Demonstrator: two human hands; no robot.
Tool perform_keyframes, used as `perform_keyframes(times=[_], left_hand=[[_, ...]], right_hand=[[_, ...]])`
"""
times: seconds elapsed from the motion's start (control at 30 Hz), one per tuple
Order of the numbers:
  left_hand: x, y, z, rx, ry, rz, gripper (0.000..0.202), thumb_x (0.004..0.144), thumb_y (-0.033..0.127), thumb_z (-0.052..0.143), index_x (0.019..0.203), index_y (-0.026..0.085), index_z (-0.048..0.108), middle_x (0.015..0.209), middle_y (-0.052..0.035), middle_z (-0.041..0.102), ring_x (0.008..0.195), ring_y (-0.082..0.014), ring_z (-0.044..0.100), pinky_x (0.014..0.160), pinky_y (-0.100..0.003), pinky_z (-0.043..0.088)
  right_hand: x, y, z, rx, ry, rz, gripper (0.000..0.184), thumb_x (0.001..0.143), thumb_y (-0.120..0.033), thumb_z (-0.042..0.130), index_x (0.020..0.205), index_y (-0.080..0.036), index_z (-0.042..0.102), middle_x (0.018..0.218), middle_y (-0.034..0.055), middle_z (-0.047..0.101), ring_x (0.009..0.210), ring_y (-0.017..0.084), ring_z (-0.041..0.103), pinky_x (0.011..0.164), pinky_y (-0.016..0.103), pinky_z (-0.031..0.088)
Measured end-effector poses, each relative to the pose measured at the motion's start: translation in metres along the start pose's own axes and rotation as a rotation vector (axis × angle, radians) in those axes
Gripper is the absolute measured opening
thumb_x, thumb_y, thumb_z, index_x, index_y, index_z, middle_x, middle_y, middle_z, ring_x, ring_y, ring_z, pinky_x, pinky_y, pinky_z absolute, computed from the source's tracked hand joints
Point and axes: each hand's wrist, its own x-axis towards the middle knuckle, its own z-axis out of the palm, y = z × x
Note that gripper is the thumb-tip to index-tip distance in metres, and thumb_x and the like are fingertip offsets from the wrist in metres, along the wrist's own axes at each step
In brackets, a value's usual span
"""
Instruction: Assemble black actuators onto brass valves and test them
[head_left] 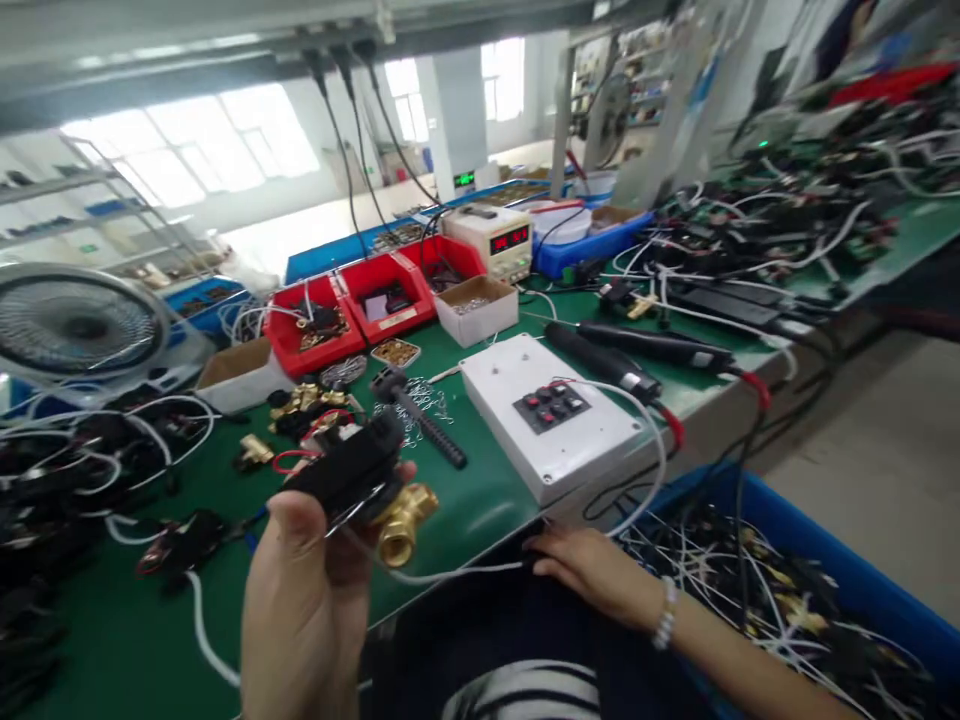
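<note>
My left hand (304, 590) is closed around a black motorised valve, its housing (356, 460) tilted and its brass body (405, 525) sticking out below. From this valve a thin white cable (457, 575) runs right to the fingertips of my right hand (581, 570). Those fingers are bent together at the cable's dark end, close to the table's front edge; the exact grip is partly hidden. Beyond the valve, a black tool with a ribbed handle (427, 425) lies on the green table (480, 510). A white box with a panel of black sockets (551, 405) stands to the right.
Red bins (386, 305), a small carton (480, 305) and a power supply (491, 240) line the back. Two black electric screwdrivers (604, 360) lie beside the white box. A blue crate (832, 570) of valves stands lower right. Cabled parts heap at left; a fan (75, 325) stands behind.
</note>
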Motion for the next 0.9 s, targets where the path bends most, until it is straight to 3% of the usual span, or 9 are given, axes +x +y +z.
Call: perform_keyframes(times=[0.17, 0.4, 0.63, 0.73, 0.83, 0.9], left_hand=[[-0.002, -0.014, -0.013, 0.054, -0.009, 0.037, 0.067, 0.076, 0.068, 0.068, 0.121, 0.018, 0.066, 0.103, -0.0109, 0.076, 0.083, -0.0247, 0.076, 0.071, -0.030, 0.063], [-0.002, -0.019, -0.016, -0.033, -0.096, -0.033, 0.060, 0.080, 0.064, 0.067, 0.117, 0.017, 0.068, 0.099, -0.0094, 0.077, 0.085, -0.0234, 0.076, 0.081, -0.032, 0.061], [-0.003, -0.018, -0.015, -0.050, -0.102, -0.075, 0.062, 0.079, 0.065, 0.067, 0.117, 0.017, 0.068, 0.099, -0.0100, 0.077, 0.088, -0.0245, 0.076, 0.081, -0.032, 0.062], [-0.003, -0.019, -0.012, -0.046, -0.087, -0.074, 0.061, 0.079, 0.066, 0.067, 0.114, 0.016, 0.070, 0.100, -0.0110, 0.077, 0.086, -0.0247, 0.076, 0.078, -0.032, 0.063], [-0.004, -0.016, -0.012, -0.042, -0.025, -0.040, 0.060, 0.077, 0.066, 0.068, 0.113, 0.018, 0.071, 0.102, -0.0100, 0.078, 0.084, -0.0239, 0.076, 0.073, -0.030, 0.064], [-0.003, -0.011, -0.017, -0.027, 0.031, -0.004, 0.061, 0.074, 0.068, 0.069, 0.114, 0.021, 0.071, 0.105, -0.0083, 0.078, 0.084, -0.0237, 0.077, 0.070, -0.029, 0.065]], right_hand=[[-0.002, -0.009, 0.007, 0.007, -0.084, 0.002, 0.028, 0.099, -0.021, 0.052, 0.118, -0.012, 0.069, 0.109, 0.0157, 0.071, 0.100, 0.028, 0.070, 0.089, 0.039, 0.055], [-0.001, -0.008, 0.011, 0.000, -0.138, -0.025, 0.024, 0.096, -0.018, 0.054, 0.111, -0.012, 0.071, 0.102, 0.0147, 0.071, 0.093, 0.028, 0.071, 0.084, 0.041, 0.057], [-0.002, 0.002, 0.022, 0.015, -0.060, -0.076, 0.027, 0.099, -0.021, 0.047, 0.110, -0.014, 0.071, 0.104, 0.0167, 0.070, 0.095, 0.029, 0.069, 0.086, 0.042, 0.055], [-0.002, 0.004, 0.028, 0.050, -0.015, -0.094, 0.036, 0.102, -0.027, 0.039, 0.111, -0.013, 0.071, 0.095, 0.0171, 0.071, 0.084, 0.028, 0.069, 0.076, 0.041, 0.055], [-0.004, -0.001, 0.027, 0.137, 0.031, -0.104, 0.043, 0.104, -0.036, 0.037, 0.109, -0.012, 0.072, 0.084, 0.0161, 0.071, 0.075, 0.027, 0.068, 0.070, 0.040, 0.054], [-0.008, -0.008, 0.018, 0.226, 0.089, -0.102, 0.043, 0.102, -0.044, 0.041, 0.102, -0.015, 0.073, 0.085, 0.0145, 0.072, 0.081, 0.026, 0.068, 0.077, 0.040, 0.053]])
